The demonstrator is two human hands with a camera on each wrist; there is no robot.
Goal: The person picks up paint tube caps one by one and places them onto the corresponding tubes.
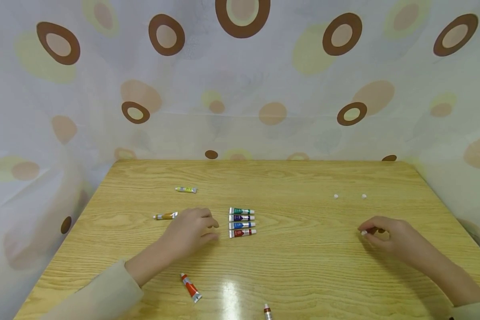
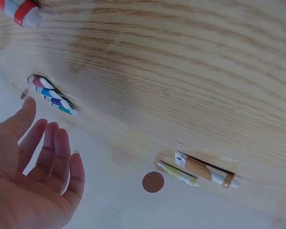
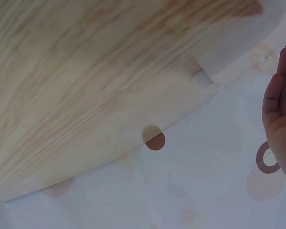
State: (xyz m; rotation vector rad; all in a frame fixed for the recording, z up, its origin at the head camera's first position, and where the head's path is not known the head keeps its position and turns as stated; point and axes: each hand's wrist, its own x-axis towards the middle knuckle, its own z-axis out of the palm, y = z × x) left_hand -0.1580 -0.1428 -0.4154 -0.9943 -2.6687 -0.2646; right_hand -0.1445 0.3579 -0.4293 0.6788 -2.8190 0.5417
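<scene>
Say 12 o'clock is the far side of the table. Nearest of all is a brown-red tube, cut off at the bottom of the head view, with its tip to 12. At about 10 o'clock from it, an orange tube lies with its white tip to 11 and its flat end to 5.

Next come the hands. The left hand has its fingers apart and holds nothing. Just past its fingertips, at 3 o'clock and not touching, lie four tubes side by side. From near to far they are a dark red tube, a blue tube, a purple tube and a green tube. The long way of each runs from 9 to 3, white tips at 3. The left hand is much nearer to them.

The right hand pinches a small white bit between thumb and finger. I can't tell its long way or if it touches the table.

A gold tube is at 10 from the left hand. Farther off, a yellow tube is at 12.

I think this matters most: from the pinched bit, one loose bit is straight at 12, and another loose bit is near 11. The right hand is nearer to both.
</scene>
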